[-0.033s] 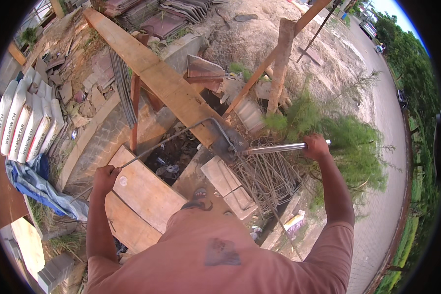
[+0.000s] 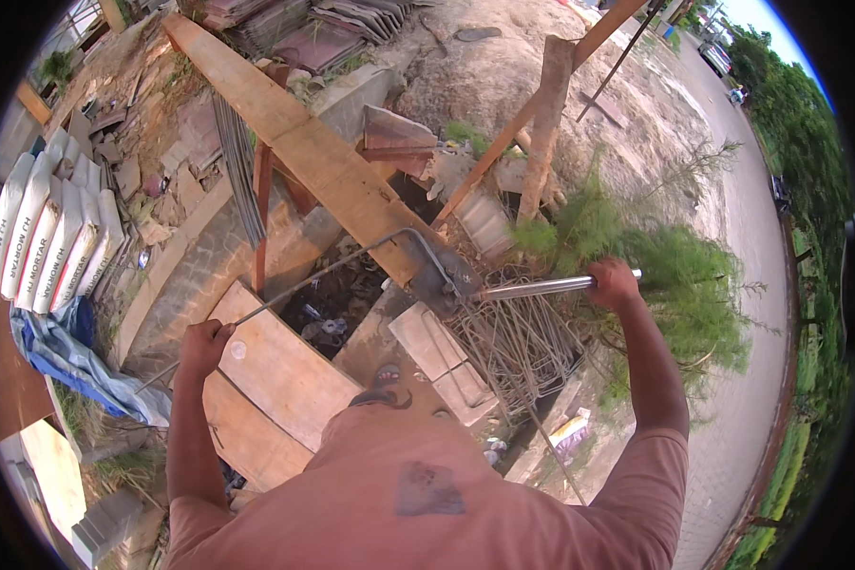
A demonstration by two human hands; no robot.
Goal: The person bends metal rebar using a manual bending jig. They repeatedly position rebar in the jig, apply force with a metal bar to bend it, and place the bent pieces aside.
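My left hand (image 2: pixel 207 346) is closed around a thin steel rod (image 2: pixel 299 283), whose end sticks out behind the fist. The rod runs up to a dark metal plate (image 2: pixel 433 291) on the near end of a long wooden plank (image 2: pixel 323 160). There it bends sharply and comes back down along the plate. With my right hand (image 2: pixel 614 283) I grip the far part of a shiny metal pipe handle (image 2: pixel 541 287), which reaches the plate from the right. Just below the pipe lies a heap of bent steel wire frames (image 2: pixel 518 356).
White bags (image 2: pixel 62 233) are stacked at the left above a blue tarp (image 2: pixel 95 366). Wooden boards (image 2: pixel 285 366) lie below the rod, beside a pit with rubbish (image 2: pixel 328 309). A green bush (image 2: pixel 655 275) stands behind my right hand. A slanted wooden post (image 2: pixel 545 128) rises beyond the plank.
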